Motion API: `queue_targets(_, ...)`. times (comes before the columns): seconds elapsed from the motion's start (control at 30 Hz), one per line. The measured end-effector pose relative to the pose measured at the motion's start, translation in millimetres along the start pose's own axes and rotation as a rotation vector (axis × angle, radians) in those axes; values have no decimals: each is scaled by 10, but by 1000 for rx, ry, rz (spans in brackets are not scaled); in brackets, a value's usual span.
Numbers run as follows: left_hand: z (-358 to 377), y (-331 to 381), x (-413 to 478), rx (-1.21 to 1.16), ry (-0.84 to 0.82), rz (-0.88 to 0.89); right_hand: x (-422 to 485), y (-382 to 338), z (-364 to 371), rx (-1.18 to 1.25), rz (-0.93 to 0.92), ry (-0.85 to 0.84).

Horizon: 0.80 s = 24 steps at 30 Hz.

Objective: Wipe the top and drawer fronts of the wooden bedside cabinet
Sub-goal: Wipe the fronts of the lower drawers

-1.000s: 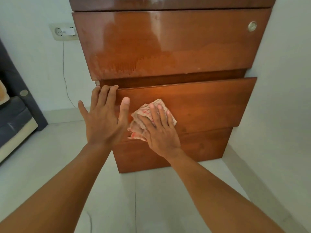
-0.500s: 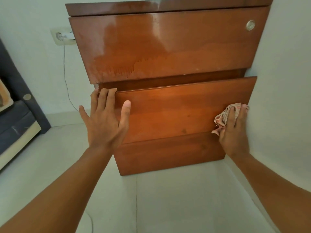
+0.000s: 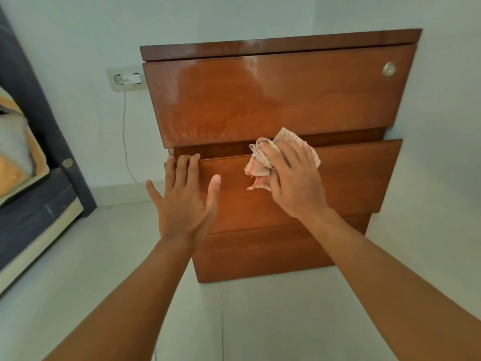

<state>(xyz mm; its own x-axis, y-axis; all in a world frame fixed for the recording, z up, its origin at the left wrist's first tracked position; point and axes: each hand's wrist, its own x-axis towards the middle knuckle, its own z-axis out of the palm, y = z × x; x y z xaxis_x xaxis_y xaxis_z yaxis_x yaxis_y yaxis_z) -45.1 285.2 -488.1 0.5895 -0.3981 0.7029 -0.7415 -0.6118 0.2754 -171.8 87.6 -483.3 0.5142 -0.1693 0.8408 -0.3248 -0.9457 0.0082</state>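
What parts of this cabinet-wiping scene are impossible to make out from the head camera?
- Cabinet top: seen edge-on from below, so its upper surface is hidden.
- Middle drawer front: partly covered by the right hand, the cloth and the left hand.
- Round fitting on the top drawer: too small to tell its kind.
- Wall socket: partly behind the cabinet's side.
- Bed: cut off by the left edge.

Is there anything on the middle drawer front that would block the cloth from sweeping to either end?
To the right, nothing visible: the middle drawer front is bare to its end. To the left, the left hand rests flat on it, its fingers at the top edge, in the path of the cloth under the right hand.
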Motion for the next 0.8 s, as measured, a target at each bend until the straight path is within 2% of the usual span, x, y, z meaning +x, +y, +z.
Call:
queue_targets(0.1,-45,-12,14,38,-28,6,-46,209,-75,-13,75,55)
queue_targets(0.5,-78,-1,41,30,-54,-6,-378,1447,-455,-45,394,33)
queue_targets(0.7,-99,14,34,40,-78,-10,-365,1600,-562,-84,434,-72)
queue_targets(0.8,-145,-6,44,49,-106,2,-215,1454,-694,4,516,-38)
